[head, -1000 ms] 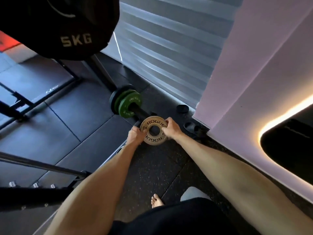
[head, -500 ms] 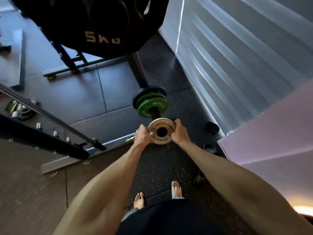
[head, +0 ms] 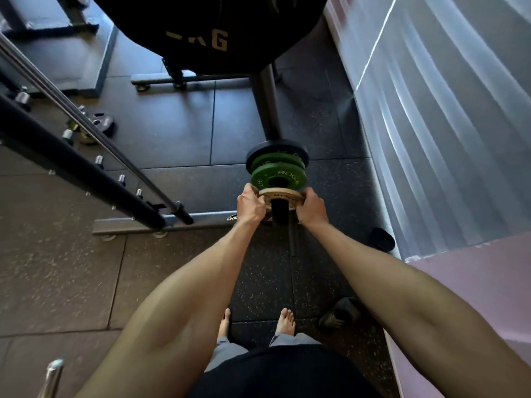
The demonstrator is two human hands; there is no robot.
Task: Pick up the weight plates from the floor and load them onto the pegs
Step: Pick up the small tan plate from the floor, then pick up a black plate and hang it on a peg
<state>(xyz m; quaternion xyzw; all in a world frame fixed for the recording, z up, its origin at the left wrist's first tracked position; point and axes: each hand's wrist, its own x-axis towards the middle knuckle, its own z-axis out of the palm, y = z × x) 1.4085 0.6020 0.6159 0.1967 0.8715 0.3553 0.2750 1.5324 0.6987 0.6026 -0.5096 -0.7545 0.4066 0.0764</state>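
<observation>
A small tan ROGUE weight plate point(head: 283, 195) sits around the end of a black peg point(head: 280, 212), seen nearly edge-on. My left hand point(head: 249, 206) grips its left rim and my right hand point(head: 311, 209) grips its right rim. Further along the same peg are two green plates point(head: 277, 176) and a black plate point(head: 277, 149) behind them. Another small dark plate point(head: 102, 122) lies on the floor at the left, past the rack.
A large black plate point(head: 212, 33) marked KG hangs overhead on the storage post point(head: 265, 104). A steel barbell point(head: 94, 136) and black rack beam point(head: 71, 165) slant across the left. A dark shoe point(head: 339, 313) and a black disc point(head: 381, 239) lie near the right wall.
The tan plate has gone from facing me in front of the peg to sliding onto the peg's end. My view has tilted further down and closer.
</observation>
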